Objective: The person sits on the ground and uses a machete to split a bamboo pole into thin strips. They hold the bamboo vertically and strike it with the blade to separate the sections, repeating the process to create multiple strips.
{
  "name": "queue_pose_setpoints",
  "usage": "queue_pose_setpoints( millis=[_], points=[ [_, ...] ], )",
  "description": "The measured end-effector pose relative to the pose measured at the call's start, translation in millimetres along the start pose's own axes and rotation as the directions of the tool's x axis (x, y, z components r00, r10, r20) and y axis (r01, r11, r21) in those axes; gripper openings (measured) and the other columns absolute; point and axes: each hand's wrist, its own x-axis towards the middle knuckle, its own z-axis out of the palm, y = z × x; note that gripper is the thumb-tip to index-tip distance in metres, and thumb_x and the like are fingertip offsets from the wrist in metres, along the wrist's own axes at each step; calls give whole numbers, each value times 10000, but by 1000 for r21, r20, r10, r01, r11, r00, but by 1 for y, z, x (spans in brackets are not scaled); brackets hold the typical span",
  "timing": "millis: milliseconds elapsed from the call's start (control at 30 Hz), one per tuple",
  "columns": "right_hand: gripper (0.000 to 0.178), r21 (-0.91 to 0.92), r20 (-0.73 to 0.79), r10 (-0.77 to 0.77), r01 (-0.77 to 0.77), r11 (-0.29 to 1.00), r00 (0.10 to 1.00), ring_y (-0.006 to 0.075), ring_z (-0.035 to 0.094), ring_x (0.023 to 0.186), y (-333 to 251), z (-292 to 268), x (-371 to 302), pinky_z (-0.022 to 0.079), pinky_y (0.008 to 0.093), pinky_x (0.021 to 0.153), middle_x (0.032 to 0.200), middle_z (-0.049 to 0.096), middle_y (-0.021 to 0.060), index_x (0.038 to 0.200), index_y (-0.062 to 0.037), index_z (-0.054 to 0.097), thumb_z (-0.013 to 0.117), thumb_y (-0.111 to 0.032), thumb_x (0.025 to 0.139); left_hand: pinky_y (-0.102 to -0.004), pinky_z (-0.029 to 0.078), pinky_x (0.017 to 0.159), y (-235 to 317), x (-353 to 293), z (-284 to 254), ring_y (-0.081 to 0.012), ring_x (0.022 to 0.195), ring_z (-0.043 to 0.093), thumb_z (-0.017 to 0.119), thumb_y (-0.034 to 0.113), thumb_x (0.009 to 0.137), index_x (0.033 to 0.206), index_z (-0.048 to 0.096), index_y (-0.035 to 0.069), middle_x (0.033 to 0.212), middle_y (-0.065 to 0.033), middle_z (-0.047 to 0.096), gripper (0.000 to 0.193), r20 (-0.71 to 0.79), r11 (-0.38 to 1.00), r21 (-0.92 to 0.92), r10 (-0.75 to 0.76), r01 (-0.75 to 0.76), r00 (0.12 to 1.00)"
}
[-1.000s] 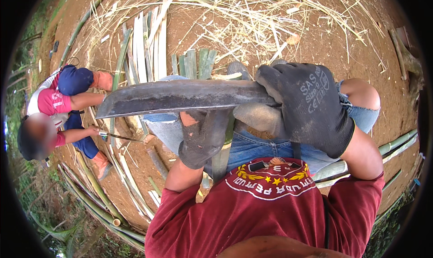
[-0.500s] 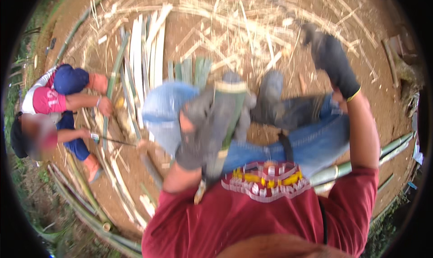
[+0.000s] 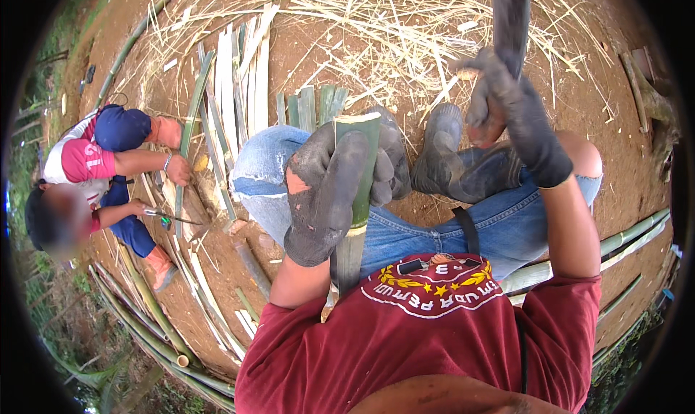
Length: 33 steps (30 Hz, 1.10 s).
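My left hand [image 3: 318, 193], in a worn dark grey glove with a tear in it, is closed around a split green bamboo piece [image 3: 364, 161]. The bamboo stands nearly upright between my knees, its pale cut end on top and its lower part against my shirt. In a dark glove too, my right hand [image 3: 515, 110] grips a large knife above my right knee. The dark, wide knife blade [image 3: 510, 24] points away from me past the top edge. The knife's handle is hidden in my fist, and blade and bamboo are apart.
Pale bamboo strips [image 3: 226, 88] and short green pieces [image 3: 308, 108] lie ahead of my left knee. Shavings [image 3: 413, 30] litter the dirt beyond my boots [image 3: 441, 132]. At the left a crouching person [image 3: 87, 153] holds a blade. Bamboo poles [image 3: 156, 323] lie behind.
My right hand has swung slightly inward, and the blade now stands up beyond it instead of slanting to the upper left. The bamboo stays in my left hand.
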Motion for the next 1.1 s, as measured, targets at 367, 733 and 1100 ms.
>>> queue_pose_setpoints(
  millis=[367, 733, 1100],
  points=[
    [506, -457, 219, -660, 673, 581, 718, 208, 597, 526, -10, 38, -34, 468, 383, 507, 593, 571, 89, 777, -52, 614, 786, -528, 769, -303, 473, 723, -6, 6, -14, -179, 809, 601, 606, 338, 959, 1167, 592, -7, 952, -99, 630, 403, -68, 999, -46, -14, 10, 998],
    [602, -556, 259, -672, 676, 484, 694, 291, 632, 617, -6, 55, -38, 490, 389, 589, 688, 616, 79, 912, -74, 659, 840, -569, 622, -382, 386, 1066, -98, -3, -71, -220, 1201, 523, 624, 239, 961, 1406, 418, 5, 1321, -132, 537, 543, -132, 742, 475, 591, -473, 796],
    [650, -593, 310, -623, 658, 464, 718, 272, 647, 632, -14, 54, -39, 496, 377, 599, 717, 636, 70, 988, -69, 676, 837, -581, 622, -407, 399, 1072, -89, -7, -68, -239, 1227, 527, 637, 210, 948, 1417, 423, 22, 1356, -132, 528, 549, -86, 870, 297, 435, -394, 896]
  ],
)
